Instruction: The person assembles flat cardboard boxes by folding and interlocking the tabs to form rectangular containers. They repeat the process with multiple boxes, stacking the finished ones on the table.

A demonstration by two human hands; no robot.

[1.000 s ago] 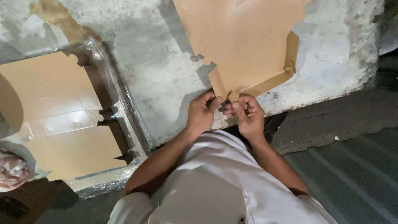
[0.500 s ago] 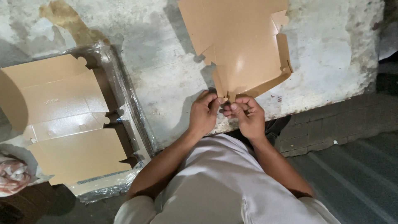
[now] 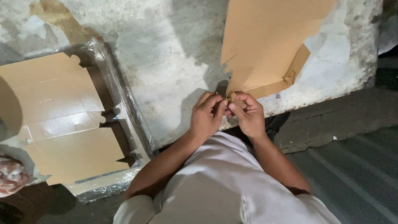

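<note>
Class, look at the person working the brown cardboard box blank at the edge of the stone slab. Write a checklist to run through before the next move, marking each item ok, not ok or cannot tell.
1. Left hand pinches the near corner of the box blank: ok.
2. Right hand grips the same corner: ok.
3. Side flap stands folded up: ok.
4. Corner tab seated in its slot: cannot tell, fingers cover it.
5. Blank rests on the slab: ok.
6. Stack of flat blanks in plastic wrap lies to the left: ok.

Stack (image 3: 62,124) left of box blank (image 3: 265,41)
</note>
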